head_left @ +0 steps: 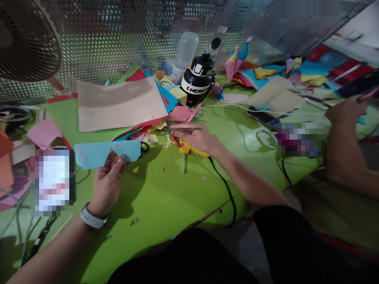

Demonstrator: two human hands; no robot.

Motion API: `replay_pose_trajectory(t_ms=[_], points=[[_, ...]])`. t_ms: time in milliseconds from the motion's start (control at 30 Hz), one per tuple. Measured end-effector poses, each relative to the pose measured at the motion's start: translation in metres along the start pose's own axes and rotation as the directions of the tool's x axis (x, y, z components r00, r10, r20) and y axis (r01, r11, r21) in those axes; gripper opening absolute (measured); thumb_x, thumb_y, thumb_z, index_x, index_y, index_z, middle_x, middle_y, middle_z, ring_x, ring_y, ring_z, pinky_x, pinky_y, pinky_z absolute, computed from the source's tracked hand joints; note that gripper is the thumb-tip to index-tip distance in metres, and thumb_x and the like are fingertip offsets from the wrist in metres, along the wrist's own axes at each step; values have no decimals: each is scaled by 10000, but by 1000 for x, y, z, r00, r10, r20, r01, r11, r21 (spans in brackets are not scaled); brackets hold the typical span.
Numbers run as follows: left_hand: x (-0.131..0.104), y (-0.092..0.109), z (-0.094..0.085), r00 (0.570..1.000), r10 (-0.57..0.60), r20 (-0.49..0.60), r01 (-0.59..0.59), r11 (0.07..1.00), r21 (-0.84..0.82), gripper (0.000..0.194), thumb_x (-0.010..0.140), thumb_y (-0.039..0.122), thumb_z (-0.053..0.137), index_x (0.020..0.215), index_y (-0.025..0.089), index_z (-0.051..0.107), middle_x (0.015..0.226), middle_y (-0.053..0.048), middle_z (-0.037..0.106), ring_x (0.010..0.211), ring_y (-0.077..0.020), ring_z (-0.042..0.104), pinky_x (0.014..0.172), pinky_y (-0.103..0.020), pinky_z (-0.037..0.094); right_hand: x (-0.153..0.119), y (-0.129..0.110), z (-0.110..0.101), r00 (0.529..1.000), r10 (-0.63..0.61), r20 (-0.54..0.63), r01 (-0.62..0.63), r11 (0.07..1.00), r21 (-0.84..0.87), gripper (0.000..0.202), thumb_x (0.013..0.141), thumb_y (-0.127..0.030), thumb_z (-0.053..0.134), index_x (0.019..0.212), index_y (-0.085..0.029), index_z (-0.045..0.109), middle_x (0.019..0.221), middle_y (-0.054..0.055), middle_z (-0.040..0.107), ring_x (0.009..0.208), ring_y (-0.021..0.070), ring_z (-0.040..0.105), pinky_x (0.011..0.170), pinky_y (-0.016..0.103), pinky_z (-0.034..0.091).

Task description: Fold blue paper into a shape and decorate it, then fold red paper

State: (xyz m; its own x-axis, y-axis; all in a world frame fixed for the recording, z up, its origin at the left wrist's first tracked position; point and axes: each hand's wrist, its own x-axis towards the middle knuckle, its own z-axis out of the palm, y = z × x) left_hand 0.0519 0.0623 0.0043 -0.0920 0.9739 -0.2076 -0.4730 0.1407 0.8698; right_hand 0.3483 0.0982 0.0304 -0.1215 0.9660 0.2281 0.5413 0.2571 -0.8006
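My left hand [110, 177] pinches the lower edge of a light blue paper cutout [93, 153] and holds it up over the green table. Small pink dots sit on the cutout, mostly toward its left end. My right hand [195, 138] is closed around slim metal tweezers [189, 129], whose tips point left toward a scatter of small paper scraps [167, 140]. Right beneath that hand lies a yellow glue gun [189, 149] with a black cord, partly covered by the hand. Black scissor handles [144, 147] show just beyond the cutout's right end.
A large beige sheet [118, 104] lies on coloured papers behind my hands. A black bottle [198, 81] stands beyond, near a perforated metal screen [118, 47]. A fan [26, 39] is at upper left, a blurred phone [53, 181] at left. Another person's arm [343, 138] rests at right.
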Motion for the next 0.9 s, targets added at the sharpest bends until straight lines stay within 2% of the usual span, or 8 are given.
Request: replay_pose_trajectory(t_ms=[300, 433, 633, 900], points=[[-1, 0, 3, 1000, -7, -17, 8, 1000, 13, 331, 621, 258, 908, 905, 226, 740, 1016, -20, 761, 954, -170, 701, 862, -293, 558, 3, 4, 2, 1000, 10, -14, -12, 988, -151, 251, 908, -375, 658, 1027, -192, 781, 968, 77, 788, 759, 197, 697, 683, 318, 532], [-1, 0, 3, 1000, -3, 9, 3, 1000, 11, 320, 631, 250, 902, 909, 238, 745, 1028, -13, 761, 958, -163, 701, 878, -294, 553, 5, 7, 3, 999, 2, -41, -9, 988, -152, 234, 908, -382, 661, 1033, -221, 775, 973, 65, 789, 782, 206, 706, 683, 320, 533], [-1, 1, 3, 1000, -11, 0, 11, 1000, -6, 312, 639, 238, 902, 913, 230, 753, 1016, -10, 760, 932, -151, 699, 875, -292, 556, 7, 12, 4, 1000, 10, -16, -13, 988, -156, 243, 914, -380, 648, 1023, -199, 768, 926, 57, 790, 733, 181, 697, 631, 286, 513], [-2, 1, 4, 1000, -15, 3, 15, 1000, -5, 310, 630, 236, 906, 899, 233, 751, 989, 0, 762, 920, -149, 701, 864, -291, 553, 13, 13, 6, 998, 58, -12, -59, 986, -156, 167, 928, -300, 643, 993, -215, 771, 930, 63, 788, 800, 210, 739, 656, 305, 563]])
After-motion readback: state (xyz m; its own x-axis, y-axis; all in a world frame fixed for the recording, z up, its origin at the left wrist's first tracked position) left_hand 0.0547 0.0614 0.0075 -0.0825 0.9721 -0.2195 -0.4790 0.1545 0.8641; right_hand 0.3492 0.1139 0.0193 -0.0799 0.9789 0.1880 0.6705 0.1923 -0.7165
